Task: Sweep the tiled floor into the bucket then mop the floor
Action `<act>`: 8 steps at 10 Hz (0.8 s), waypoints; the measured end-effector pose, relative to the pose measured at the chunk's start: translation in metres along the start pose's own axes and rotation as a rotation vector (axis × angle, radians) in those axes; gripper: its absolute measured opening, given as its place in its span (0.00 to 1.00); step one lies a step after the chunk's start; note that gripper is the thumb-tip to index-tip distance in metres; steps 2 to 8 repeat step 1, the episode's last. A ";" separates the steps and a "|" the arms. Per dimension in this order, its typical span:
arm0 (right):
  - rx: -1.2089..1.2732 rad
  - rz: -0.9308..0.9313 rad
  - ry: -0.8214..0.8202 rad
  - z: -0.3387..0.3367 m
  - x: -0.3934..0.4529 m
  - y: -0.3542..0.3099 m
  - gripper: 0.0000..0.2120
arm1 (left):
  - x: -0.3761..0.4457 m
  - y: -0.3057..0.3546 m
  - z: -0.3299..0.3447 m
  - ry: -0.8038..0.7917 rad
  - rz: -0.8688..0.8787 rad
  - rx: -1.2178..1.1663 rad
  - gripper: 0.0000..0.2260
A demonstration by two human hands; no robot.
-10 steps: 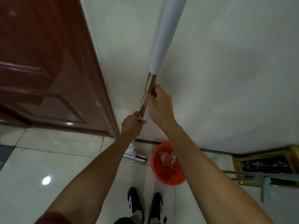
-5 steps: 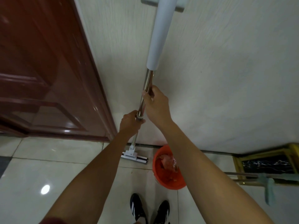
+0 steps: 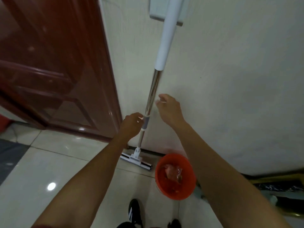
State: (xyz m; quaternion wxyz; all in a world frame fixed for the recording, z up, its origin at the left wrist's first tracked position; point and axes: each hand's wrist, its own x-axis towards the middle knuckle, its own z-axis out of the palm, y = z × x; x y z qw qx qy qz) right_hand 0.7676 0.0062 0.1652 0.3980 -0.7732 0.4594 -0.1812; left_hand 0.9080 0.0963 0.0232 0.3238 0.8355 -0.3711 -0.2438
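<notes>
A mop [image 3: 153, 89] with a white grip and a shiny metal pole leans upright against the cream wall. Its flat head [image 3: 134, 159] rests on the tiled floor [image 3: 49, 170] at the wall's foot. My left hand [image 3: 130, 125] hovers just left of the pole's grey collar, fingers loosely curled and holding nothing. On the other side of the pole, a little apart from it, my right hand [image 3: 169, 107] has relaxed fingers. An orange bucket [image 3: 177, 197] with crumpled plastic rubbish inside stands on the floor, to the right of the mop head.
A dark red wooden door [image 3: 49, 71] fills the left side. A white wall plate [image 3: 156, 10] sits behind the mop's grip. A gold-framed piece of furniture [image 3: 279, 186] stands low at the right. My black shoes [image 3: 134, 211] are just in front of the bucket.
Both hands gripped the mop pole before; now they have let go and drawn slightly away. The mop stands against the wall by itself.
</notes>
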 end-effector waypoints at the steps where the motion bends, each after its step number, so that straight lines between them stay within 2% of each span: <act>1: -0.028 -0.031 -0.039 -0.009 -0.013 0.022 0.18 | -0.033 0.004 -0.008 -0.001 -0.008 0.068 0.10; 8: -0.028 -0.031 -0.039 -0.009 -0.013 0.022 0.18 | -0.033 0.004 -0.008 -0.001 -0.008 0.068 0.10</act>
